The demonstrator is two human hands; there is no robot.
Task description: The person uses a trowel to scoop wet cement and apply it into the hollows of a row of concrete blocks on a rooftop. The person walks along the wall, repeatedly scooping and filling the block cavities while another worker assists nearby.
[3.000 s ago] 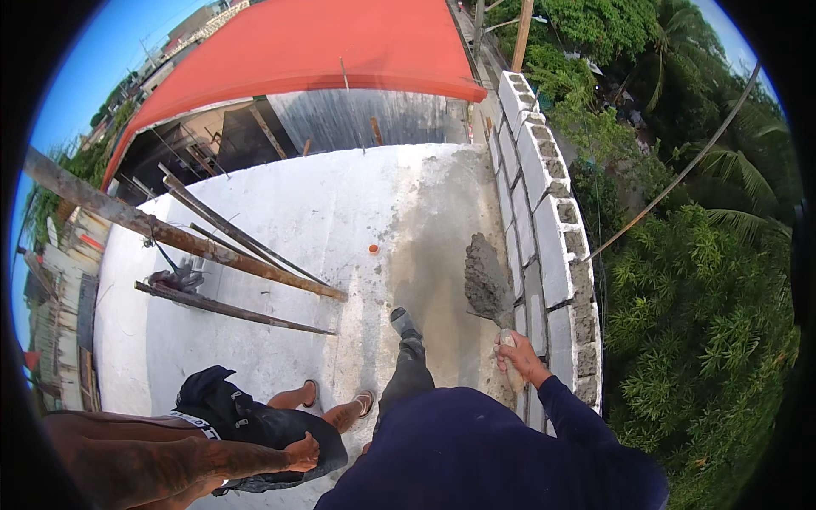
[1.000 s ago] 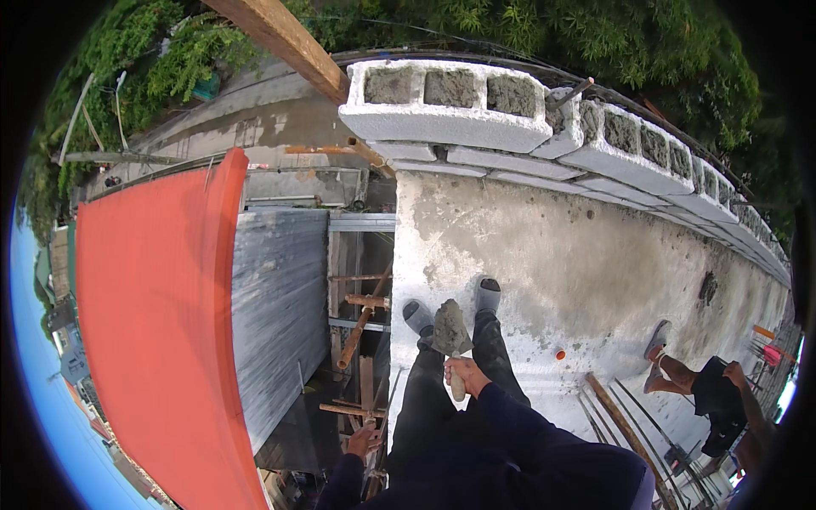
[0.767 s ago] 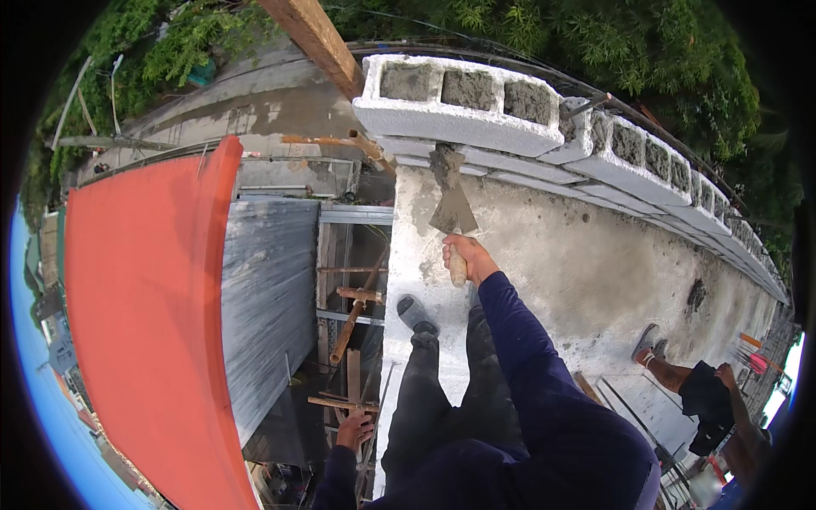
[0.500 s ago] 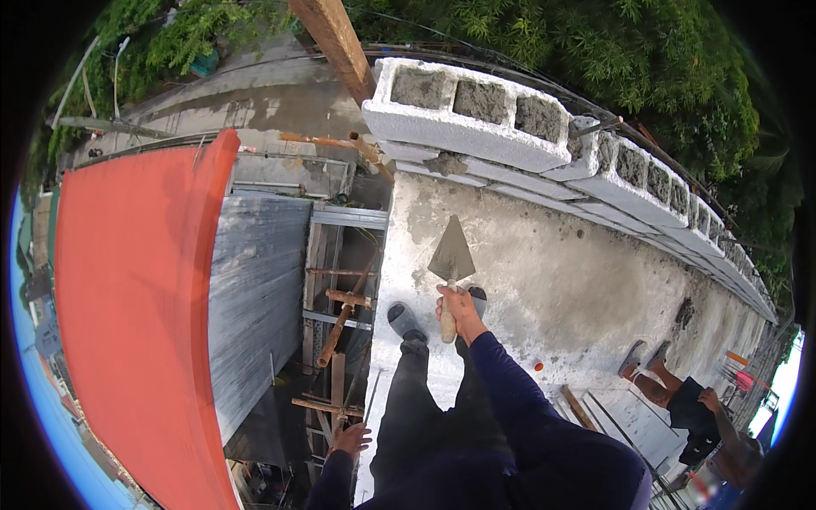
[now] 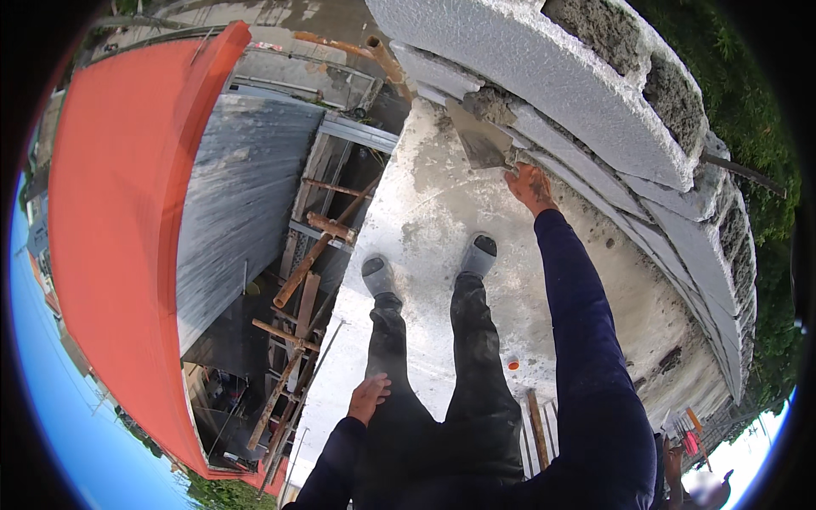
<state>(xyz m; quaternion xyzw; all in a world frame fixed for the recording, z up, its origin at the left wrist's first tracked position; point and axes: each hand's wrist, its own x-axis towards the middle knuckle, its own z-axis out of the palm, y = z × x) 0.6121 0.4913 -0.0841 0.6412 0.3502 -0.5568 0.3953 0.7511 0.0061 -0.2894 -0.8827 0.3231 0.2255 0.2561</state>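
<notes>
My right hand [image 5: 530, 188] is closed around the handle of a pointed trowel [image 5: 476, 138], its arm stretched forward. The flat triangular blade is at the lower courses of a white-coated hollow block wall [image 5: 527, 72], beside a rough grey patch of mortar [image 5: 493, 106] in a joint. Whether the blade touches the wall I cannot tell. My left hand [image 5: 369, 398] is empty and open, its fingers loosely stretched over my left leg. My feet stand apart on the pale concrete slab [image 5: 425, 340].
Left of the slab's edge is a drop with rusty pipes and wooden scaffolding [image 5: 310, 263]. Beyond it lies a red roof [image 5: 119, 178]. A steel bar [image 5: 744, 174] sticks out of the wall. An orange cap [image 5: 512, 363] and a wooden strip [image 5: 537, 429] lie on the slab. Another person [image 5: 671, 467] is at lower right.
My right hand has carried the trowel forward and right, from above the slab to the wall. The wall now looks closer. My left hand has come over my left leg.
</notes>
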